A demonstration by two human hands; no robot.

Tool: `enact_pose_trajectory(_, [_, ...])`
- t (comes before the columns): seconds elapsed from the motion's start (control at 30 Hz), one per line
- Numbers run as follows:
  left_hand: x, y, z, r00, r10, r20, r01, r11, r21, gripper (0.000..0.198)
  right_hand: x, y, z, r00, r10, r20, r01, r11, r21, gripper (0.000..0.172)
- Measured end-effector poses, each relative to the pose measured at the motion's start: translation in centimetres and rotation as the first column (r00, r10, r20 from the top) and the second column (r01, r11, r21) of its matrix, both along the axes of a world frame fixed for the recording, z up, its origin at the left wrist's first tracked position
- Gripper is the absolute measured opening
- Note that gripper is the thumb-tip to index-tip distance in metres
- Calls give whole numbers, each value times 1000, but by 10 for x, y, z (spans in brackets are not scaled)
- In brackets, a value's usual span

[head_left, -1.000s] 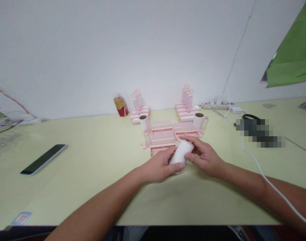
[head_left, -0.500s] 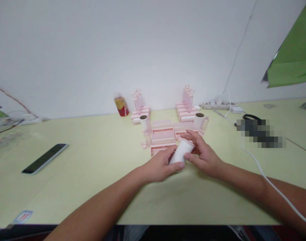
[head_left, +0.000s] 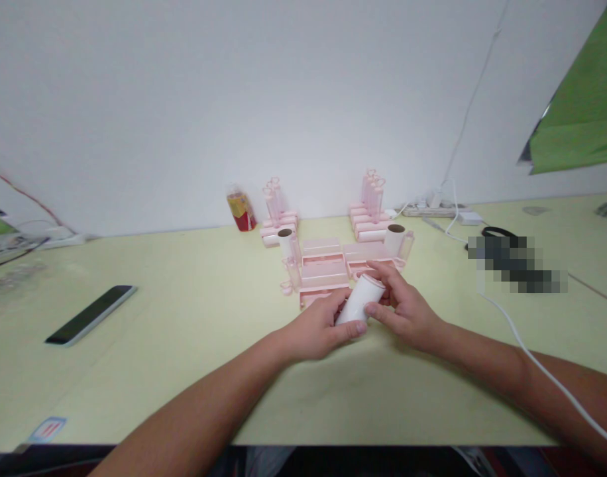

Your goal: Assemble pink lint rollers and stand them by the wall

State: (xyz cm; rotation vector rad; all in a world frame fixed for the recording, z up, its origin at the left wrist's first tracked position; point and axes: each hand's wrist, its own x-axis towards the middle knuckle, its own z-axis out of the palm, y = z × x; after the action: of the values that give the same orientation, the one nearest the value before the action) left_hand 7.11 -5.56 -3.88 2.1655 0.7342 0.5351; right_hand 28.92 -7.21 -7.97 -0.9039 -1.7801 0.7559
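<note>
So the white roll [head_left: 359, 303] is up in both hands over the yellowish table [head_left: 194, 285], with its long axis tilted, running roughly 7 to 1 o'clock. The far end points at 1, the near end tucks into the left hand [head_left: 317, 327], which is wrapped snugly round it. The right hand [head_left: 401, 308] has its thumb against the side and fingers curled by the far end; can't tell if that's a proper grip. It's a plain white, smooth cylinder, a bit shiny, with a faint pinkish rim up top. Open pink cases [head_left: 325, 273] lie near it at 10 o'clock.
</note>
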Motion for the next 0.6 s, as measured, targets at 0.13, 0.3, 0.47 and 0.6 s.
enact_pose_trajectory(0.13, [0,0,-2,1000,8,-11,-8,1000,-4,57,0,0,2,1000,-11,22,10,1000,16,62])
enact_pose_trajectory(0.3, [0,0,-2,1000,13,0,-13,1000,-2,57,0,0,1,1000,-15,15,15,1000,10,60])
enact_pose_trajectory(0.47, [0,-1,1,1000,21,2,-21,1000,-19,59,-3,-2,-2,992,40,-117,-39,999,4,78])
enact_pose_trajectory(0.6, [1,-2,1,1000,20,22,-20,1000,-16,58,-5,-4,-1,994,-11,-106,16,999,44,83])
